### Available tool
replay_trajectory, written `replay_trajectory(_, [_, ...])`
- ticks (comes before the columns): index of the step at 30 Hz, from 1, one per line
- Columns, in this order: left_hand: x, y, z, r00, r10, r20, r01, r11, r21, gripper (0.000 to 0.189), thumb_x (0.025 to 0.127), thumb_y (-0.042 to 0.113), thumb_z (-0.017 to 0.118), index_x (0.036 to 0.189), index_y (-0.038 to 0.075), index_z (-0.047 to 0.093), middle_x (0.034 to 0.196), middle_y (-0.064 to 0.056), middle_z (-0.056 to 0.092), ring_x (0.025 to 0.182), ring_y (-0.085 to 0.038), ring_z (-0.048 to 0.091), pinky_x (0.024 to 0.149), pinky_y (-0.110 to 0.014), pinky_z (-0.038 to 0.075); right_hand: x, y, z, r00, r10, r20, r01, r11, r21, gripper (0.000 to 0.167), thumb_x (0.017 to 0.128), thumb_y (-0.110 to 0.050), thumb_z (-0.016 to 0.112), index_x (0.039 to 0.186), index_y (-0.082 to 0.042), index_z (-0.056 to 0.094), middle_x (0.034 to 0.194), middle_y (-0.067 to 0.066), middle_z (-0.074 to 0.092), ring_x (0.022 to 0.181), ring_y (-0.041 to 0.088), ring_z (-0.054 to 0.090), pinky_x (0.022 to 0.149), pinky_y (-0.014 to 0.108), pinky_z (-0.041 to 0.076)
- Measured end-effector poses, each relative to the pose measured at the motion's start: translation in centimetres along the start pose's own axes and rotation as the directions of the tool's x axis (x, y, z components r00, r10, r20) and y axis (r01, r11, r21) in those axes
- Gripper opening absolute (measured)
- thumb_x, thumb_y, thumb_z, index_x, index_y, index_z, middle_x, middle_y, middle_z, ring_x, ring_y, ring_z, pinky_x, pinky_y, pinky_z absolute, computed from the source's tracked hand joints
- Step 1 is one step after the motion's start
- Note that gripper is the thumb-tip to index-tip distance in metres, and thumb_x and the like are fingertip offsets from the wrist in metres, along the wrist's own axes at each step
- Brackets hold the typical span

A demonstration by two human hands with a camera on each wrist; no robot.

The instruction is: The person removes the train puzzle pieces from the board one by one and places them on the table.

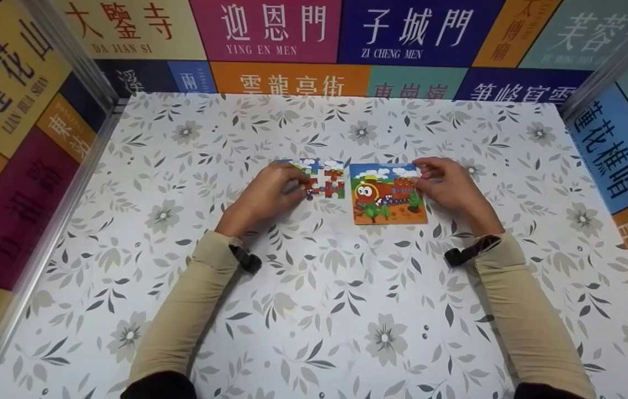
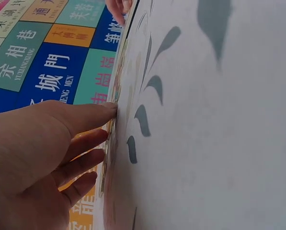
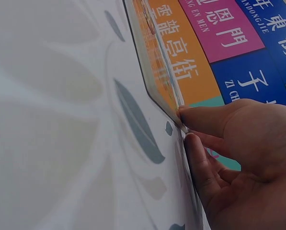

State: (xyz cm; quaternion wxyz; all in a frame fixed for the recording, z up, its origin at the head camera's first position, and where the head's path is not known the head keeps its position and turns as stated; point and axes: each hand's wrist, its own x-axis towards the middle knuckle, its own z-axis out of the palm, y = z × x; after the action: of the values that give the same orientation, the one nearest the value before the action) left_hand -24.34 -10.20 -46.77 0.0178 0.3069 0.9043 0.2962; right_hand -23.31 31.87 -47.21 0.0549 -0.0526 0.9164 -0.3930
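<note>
Two flat picture puzzles lie side by side in the middle of the table. The right one, a square puzzle board (image 1: pixel 388 194), shows a complete red cartoon train. My right hand (image 1: pixel 452 185) is at its right side; in the right wrist view the thumb (image 3: pixel 205 120) and index finger pinch the board's edge. To the left are jigsaw pieces (image 1: pixel 327 177) with a similar picture and pale gaps between them. My left hand (image 1: pixel 266 191) rests over their left part and hides some. The left wrist view shows its thumb (image 2: pixel 92 117) extended and fingertips touching the pieces' edge-on layer.
The table (image 1: pixel 314 321) has a white cover with grey flowers and leaves. Panels with Chinese characters (image 1: pixel 275 30) stand behind it and along both sides. Metal rails (image 1: pixel 42 266) edge the side panels. Dark wrist straps (image 1: pixel 247 259) sit at the sleeve cuffs.
</note>
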Motion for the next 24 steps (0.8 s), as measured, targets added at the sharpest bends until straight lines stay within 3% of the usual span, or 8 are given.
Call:
replay_trajectory(6, [0.9, 1.7, 0.8, 0.999, 0.044, -0.028, -0.044, 0.999, 0.005, 0.032, 0.102, 0.022, 0.075, 0.131, 0.007, 0.077, 0.123, -0.011, 0.077, 0.119, -0.03, 0.067, 0.107, -0.046, 0.052, 0.1, 0.0, 0.0, 1.0, 0.028, 0.009, -0.028, 1.0, 0.008, 0.05, 0.105, -0.02, 0.073, 0.153, -0.011, 0.061, 0.134, 0.021, 0.062, 0.126, 0.036, 0.065, 0.112, 0.05, 0.051])
replay_trajectory(12, [2.0, 3.6, 2.1, 0.99, 0.137, -0.009, -0.138, 0.99, -0.035, 0.034, 0.105, 0.02, 0.072, 0.135, 0.006, 0.075, 0.124, -0.012, 0.079, 0.115, -0.031, 0.07, 0.104, -0.047, 0.054, 0.1, 0.0, 0.0, 0.999, 0.038, 0.008, -0.038, 0.999, 0.001, 0.05, 0.105, -0.02, 0.073, 0.153, -0.013, 0.062, 0.133, 0.02, 0.062, 0.125, 0.034, 0.065, 0.111, 0.049, 0.051])
replay_trajectory(24, [4.9, 7.4, 4.9, 0.981, 0.154, 0.115, -0.16, 0.986, 0.048, 0.038, 0.104, 0.025, 0.074, 0.139, 0.009, 0.074, 0.132, -0.009, 0.077, 0.125, -0.027, 0.068, 0.112, -0.042, 0.052, 0.1, 0.0, 0.2, 0.999, 0.04, -0.018, -0.04, 0.999, 0.002, 0.049, 0.103, -0.019, 0.074, 0.151, -0.014, 0.064, 0.132, 0.019, 0.065, 0.121, 0.029, 0.066, 0.104, 0.034, 0.051])
